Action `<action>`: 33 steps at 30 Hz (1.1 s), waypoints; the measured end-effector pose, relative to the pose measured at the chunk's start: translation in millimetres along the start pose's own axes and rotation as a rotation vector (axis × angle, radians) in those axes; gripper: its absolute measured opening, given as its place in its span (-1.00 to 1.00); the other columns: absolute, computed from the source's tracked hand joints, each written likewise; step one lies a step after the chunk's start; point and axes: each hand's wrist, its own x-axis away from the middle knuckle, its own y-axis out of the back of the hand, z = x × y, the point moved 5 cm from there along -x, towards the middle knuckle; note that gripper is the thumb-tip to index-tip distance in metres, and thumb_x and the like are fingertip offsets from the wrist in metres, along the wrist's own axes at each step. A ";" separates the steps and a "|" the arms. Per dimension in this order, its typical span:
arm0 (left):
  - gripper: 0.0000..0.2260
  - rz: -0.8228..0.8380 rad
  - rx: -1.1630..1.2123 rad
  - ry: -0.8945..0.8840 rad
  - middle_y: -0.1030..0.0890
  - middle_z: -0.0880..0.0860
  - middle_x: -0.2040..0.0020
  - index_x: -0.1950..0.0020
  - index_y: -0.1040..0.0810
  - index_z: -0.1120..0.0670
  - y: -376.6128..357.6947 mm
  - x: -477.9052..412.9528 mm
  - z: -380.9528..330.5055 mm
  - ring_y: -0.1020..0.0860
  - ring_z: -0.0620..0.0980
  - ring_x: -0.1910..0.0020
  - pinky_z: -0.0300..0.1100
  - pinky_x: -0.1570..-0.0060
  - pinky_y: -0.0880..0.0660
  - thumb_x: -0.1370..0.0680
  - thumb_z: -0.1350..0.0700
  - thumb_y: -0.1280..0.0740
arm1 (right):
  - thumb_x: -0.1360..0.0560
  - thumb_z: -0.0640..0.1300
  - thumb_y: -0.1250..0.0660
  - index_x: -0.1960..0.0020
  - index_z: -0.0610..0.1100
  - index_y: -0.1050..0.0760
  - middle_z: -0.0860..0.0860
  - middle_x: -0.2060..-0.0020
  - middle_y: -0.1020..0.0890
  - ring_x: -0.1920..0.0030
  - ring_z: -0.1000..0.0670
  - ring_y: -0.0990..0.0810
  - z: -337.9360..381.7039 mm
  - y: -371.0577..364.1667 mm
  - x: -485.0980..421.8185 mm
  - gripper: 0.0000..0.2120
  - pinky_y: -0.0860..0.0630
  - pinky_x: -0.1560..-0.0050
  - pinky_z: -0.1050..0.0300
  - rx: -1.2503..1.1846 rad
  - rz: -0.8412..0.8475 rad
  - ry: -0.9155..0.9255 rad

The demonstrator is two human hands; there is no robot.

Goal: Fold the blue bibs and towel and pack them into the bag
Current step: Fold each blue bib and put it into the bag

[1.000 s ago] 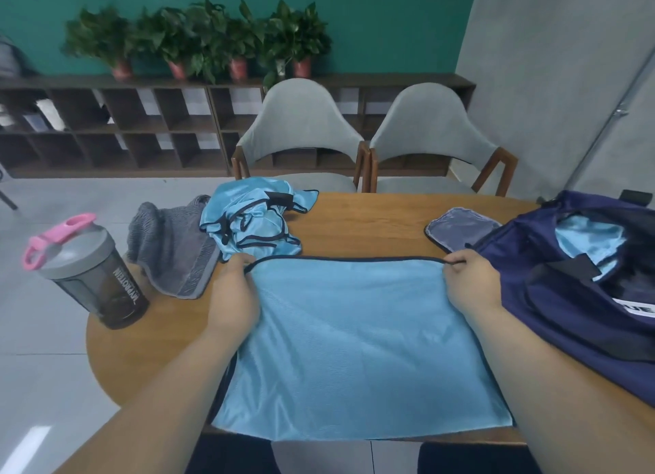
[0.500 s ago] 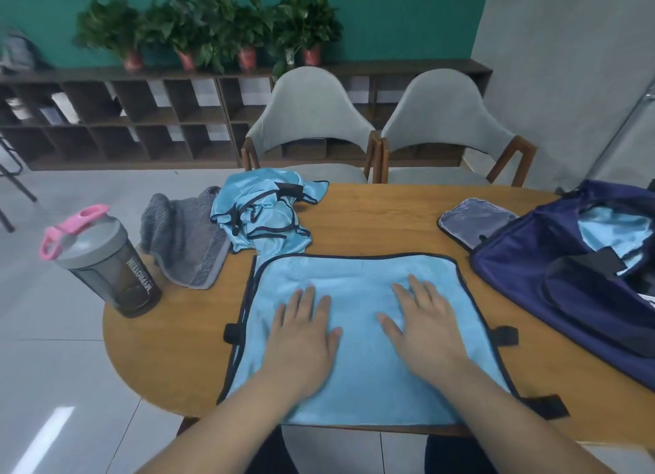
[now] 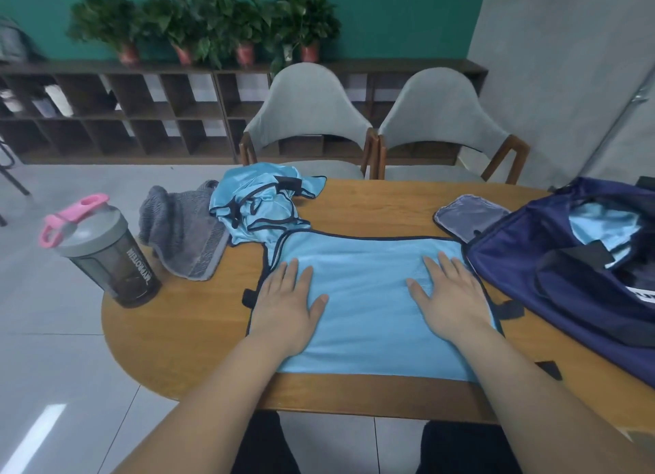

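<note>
**Blue bib smoothed flat before the fold**

Wooden and oval, the desk (image 3: 198,335) carries everything; at its right end the navy bag (image 3: 567,289) lies open, a piece of blue cloth (image 3: 599,225) already showing inside. Next in size, the flat blue bib (image 3: 368,296) is spread before the person, its near edge at the desk's lip, its right edge just beside the bag; past its far left corner the grey towel (image 3: 180,236) lies heaped at the desk's edge with a crumpled blue bib (image 3: 262,204) touching it, neither one folded; a shaker bottle (image 3: 106,257) stands upright at the left end.

The left hand (image 3: 287,303) and right hand (image 3: 450,300) rest palm-down on the flat bib, one near each side; the fingers (image 3: 292,271) are straight and spread, pressing the cloth and gripping nothing.

Smoothing ahead of a fold seems to be the step in hand; to do it well, sweep outward from the middle so wrinkles leave at the sides; turn the black tabs (image 3: 510,309) that stick out at both sides inward; then pinch two matching corners and lay edge onto edge with the dark piping lined up; the fabric looks slippery and may slide toward the desk's lip, so keep one palm down while the other lifts.
</note>
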 end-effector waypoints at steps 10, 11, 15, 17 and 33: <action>-0.21 0.009 -0.035 0.208 0.18 0.16 -0.72 -0.73 0.10 0.08 0.7 43.3 7.3 0.27 0.10 -0.69 0.10 -0.65 0.23 -0.65 -0.40 0.17 | -0.61 0.44 0.10 -0.69 0.09 -0.10 -0.01 -0.70 -0.07 -0.69 -0.09 0.04 -0.3 -6.1 35.8 -0.25 0.00 -0.67 -0.07 -0.003 -0.036 0.027; -0.21 0.009 -0.025 0.219 0.17 0.16 -0.72 -0.73 0.08 0.09 1.5 44.4 7.2 0.26 0.11 -0.69 0.11 -0.65 0.21 -0.66 -0.39 0.16 | -0.61 0.43 0.10 -0.68 0.09 -0.10 -0.02 -0.70 -0.07 -0.69 -0.09 0.03 -1.0 -7.0 38.2 -0.25 -0.01 -0.66 -0.08 -0.005 -0.038 0.023; -0.21 0.027 0.007 0.167 0.22 0.16 -0.71 -0.73 0.11 0.08 0.0 50.9 7.5 0.30 0.11 -0.68 0.10 -0.66 0.18 -0.66 -0.40 0.13 | -0.61 0.44 0.10 -0.68 0.10 -0.13 -0.05 -0.69 -0.10 -0.68 -0.12 0.01 -8.3 -8.6 48.4 -0.26 -0.03 -0.66 -0.10 0.001 -0.068 -0.004; -0.22 0.027 0.017 0.131 0.25 0.16 -0.71 -0.73 0.12 0.07 1.7 53.7 8.6 0.31 0.10 -0.68 0.08 -0.66 0.19 -0.66 -0.40 0.11 | -0.60 0.45 0.10 -0.67 0.10 -0.14 -0.06 -0.69 -0.11 -0.68 -0.12 0.00 -10.3 -8.6 50.6 -0.25 -0.03 -0.66 -0.11 0.004 -0.066 -0.006; -0.49 -0.051 0.327 0.264 -0.42 0.08 -0.55 -0.64 -0.28 0.07 39.2 -37.5 41.1 -0.31 0.17 -0.51 0.09 -0.48 -0.30 -0.70 -0.02 -0.25 | -0.64 0.44 0.16 -0.70 0.14 -0.01 0.09 -0.71 0.07 -0.69 0.02 0.22 105.0 -26.8 25.4 -0.29 0.16 -0.67 -0.09 -0.009 0.083 0.440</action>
